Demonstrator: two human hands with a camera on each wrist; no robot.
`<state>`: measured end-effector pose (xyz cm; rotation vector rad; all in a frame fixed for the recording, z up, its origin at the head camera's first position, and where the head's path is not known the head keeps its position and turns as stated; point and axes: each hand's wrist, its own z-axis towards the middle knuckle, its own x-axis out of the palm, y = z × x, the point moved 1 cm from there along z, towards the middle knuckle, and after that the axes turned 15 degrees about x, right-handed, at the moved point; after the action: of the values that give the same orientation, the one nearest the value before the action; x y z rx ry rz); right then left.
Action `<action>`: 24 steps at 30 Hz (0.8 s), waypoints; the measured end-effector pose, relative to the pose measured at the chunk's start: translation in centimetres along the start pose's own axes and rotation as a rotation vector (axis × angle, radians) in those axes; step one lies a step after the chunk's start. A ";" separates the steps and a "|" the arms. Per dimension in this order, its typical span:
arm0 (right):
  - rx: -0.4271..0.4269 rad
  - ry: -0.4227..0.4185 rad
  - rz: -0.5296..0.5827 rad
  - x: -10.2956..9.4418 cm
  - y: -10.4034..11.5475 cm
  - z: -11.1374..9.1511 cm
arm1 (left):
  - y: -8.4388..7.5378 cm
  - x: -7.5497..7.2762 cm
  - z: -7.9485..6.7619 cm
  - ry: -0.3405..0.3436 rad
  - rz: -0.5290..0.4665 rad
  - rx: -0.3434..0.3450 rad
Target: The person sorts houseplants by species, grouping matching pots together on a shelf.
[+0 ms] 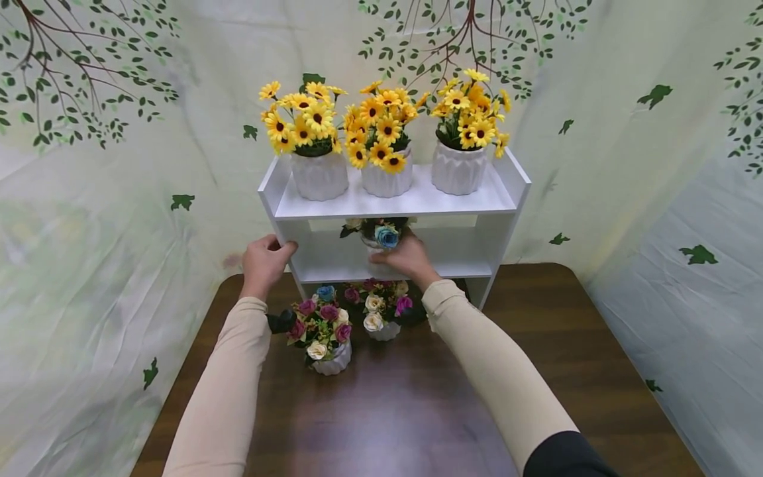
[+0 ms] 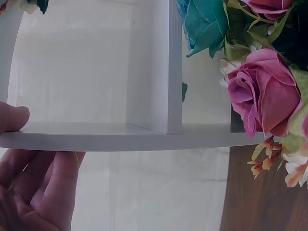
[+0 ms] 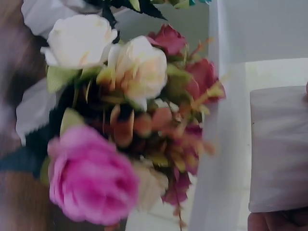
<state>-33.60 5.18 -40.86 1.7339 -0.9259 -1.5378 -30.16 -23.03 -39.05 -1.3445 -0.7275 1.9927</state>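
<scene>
A white two-tier shelf (image 1: 393, 208) stands at the back of the table. My left hand (image 1: 265, 265) grips its left side panel. In the left wrist view, the thumb (image 2: 13, 117) lies on the panel's inner face, with the fingers (image 2: 48, 185) along the outer face. My right hand (image 1: 408, 255) reaches into the lower tier and holds a white flower pot (image 3: 279, 149) with a blue rose (image 1: 386, 236) on top. The upper board partly hides its flowers. In the right wrist view, fingers are at the pot's edge.
Three white pots of yellow daisies (image 1: 306, 126) stand on the upper tier. Two pots of mixed roses, one at the left (image 1: 324, 328) and one in the middle (image 1: 381, 308), stand on the brown table (image 1: 393, 424) before the shelf, below my forearms. A leaf-printed cloth (image 1: 208, 132) hangs behind.
</scene>
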 end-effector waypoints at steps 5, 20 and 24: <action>0.036 -0.023 0.013 2.0 0.7 0.0 | 0.0 0.1 -0.1 -0.014 -0.003 -0.003; 0.086 -0.054 0.081 6.5 2.0 0.4 | -0.2 0.2 0.0 -0.020 -0.010 -0.014; 0.092 -0.066 0.060 6.8 2.5 0.7 | -0.1 0.1 -0.1 -0.028 -0.020 -0.017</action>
<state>-34.04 -1.85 -42.62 1.7116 -1.0873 -1.5435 -30.11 -22.84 -39.07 -1.3163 -0.7688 1.9978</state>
